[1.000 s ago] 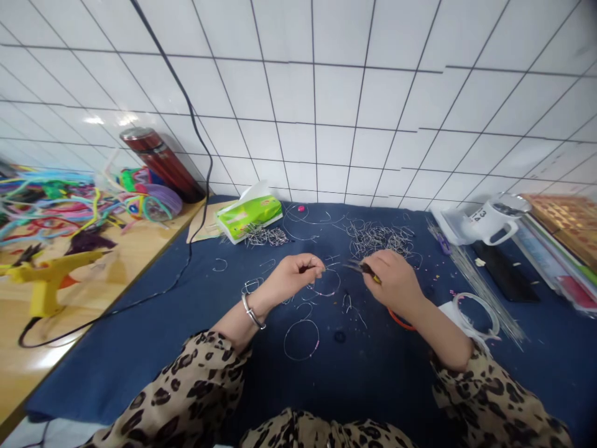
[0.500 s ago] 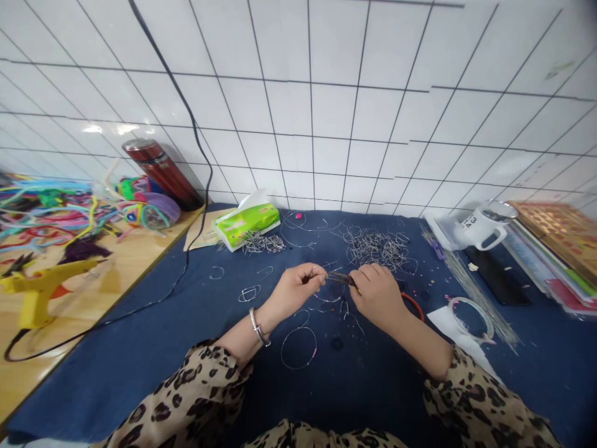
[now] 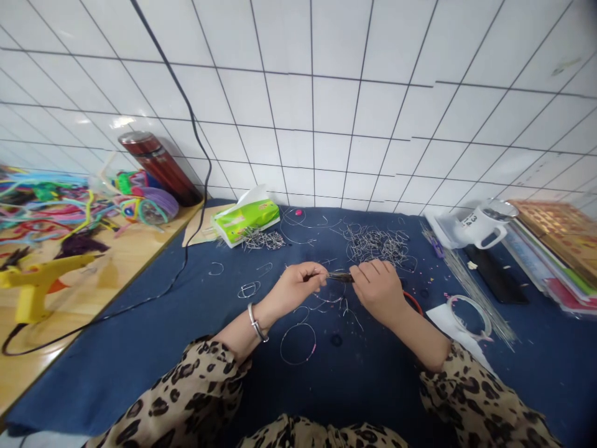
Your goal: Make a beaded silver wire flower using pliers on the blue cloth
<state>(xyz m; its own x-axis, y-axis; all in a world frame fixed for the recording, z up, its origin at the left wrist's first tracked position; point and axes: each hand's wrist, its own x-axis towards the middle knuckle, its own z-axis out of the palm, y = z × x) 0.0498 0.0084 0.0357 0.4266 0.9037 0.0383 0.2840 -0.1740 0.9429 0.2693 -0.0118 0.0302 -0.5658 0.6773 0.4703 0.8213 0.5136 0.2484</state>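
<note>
My right hand (image 3: 380,292) is wrapped around a pair of pliers (image 3: 341,277), whose dark jaws point left and whose red handle shows behind my palm. My left hand (image 3: 301,283) has thumb and forefinger pinched on a thin wire at the plier tips; most of that wire is hidden by the fingers. Below the hands, a wire ring (image 3: 298,344) with a few pink beads lies on the dark blue cloth (image 3: 186,373). Loose bent wires (image 3: 346,308) lie just under the pliers.
Behind my right hand is a tangled heap of wire pieces (image 3: 377,244). A green tissue pack (image 3: 247,218) stands back left, near a red flask (image 3: 161,168) and a yellow glue gun (image 3: 35,283). To the right are straight wires (image 3: 480,305), a phone (image 3: 497,274) and a white mug (image 3: 487,227).
The plier jaws, slightly apart before, now look closed together at my left fingertips. Both hands stay in nearly the same place; the view has shifted slightly.
</note>
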